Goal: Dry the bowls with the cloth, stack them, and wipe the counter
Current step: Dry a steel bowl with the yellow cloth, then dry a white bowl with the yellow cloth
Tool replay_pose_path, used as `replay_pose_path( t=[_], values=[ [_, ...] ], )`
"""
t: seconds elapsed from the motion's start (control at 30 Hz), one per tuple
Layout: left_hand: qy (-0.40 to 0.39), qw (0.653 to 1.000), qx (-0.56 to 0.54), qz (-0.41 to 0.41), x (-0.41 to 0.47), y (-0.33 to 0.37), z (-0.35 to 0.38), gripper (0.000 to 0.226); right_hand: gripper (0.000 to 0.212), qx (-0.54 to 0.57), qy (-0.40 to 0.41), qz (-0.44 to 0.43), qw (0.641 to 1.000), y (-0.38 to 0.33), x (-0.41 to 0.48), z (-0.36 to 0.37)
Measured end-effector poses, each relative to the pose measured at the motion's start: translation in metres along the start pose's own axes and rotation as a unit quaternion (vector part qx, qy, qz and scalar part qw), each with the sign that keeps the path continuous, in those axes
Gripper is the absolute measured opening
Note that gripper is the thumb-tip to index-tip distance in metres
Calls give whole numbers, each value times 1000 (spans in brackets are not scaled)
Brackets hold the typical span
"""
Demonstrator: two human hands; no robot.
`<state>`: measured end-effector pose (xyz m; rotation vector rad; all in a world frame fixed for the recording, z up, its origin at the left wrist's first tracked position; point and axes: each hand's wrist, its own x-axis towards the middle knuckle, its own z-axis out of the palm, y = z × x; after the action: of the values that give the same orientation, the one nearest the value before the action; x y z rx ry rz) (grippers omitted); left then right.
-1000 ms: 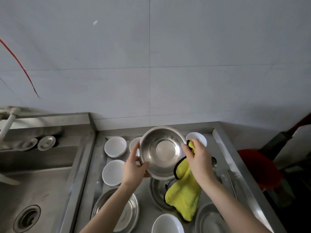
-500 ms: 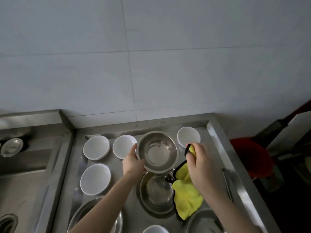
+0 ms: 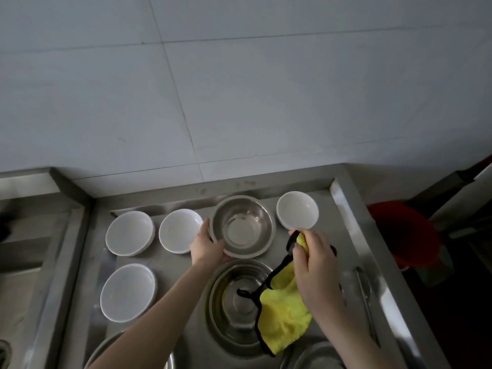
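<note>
My left hand grips the left rim of a small steel bowl, which sits low at the back of the steel counter. My right hand holds a yellow cloth with black trim; the cloth hangs down over a larger steel bowl just in front. White bowls stand around: one at the back right, two at the back left, one further forward on the left.
A sink basin lies to the left behind a raised divider. More steel bowl rims show at the bottom edge. A metal utensil lies along the counter's right side. A red bucket stands beyond the right edge.
The steel bowl went from tilted and lifted, with both hands on it, down to the back of the counter. My right hand with the cloth came away from its rim.
</note>
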<state>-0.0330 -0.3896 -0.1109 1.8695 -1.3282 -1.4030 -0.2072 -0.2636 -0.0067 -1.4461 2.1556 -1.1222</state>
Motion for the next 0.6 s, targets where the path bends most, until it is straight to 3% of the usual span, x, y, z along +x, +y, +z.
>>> replay_pose_path(
  t=[0.17, 0.33, 0.6],
  values=[
    [15, 1000, 19, 5, 6, 1, 7, 73, 19, 7, 0, 13, 1000, 7, 9, 4],
    [-19, 999, 45, -4, 4, 11, 8, 80, 28, 11, -6, 9, 1000, 12, 11, 7],
    [-53, 992, 111, 19, -14, 25, 3, 77, 16, 14, -12, -3, 1000, 9, 5, -4]
  ],
)
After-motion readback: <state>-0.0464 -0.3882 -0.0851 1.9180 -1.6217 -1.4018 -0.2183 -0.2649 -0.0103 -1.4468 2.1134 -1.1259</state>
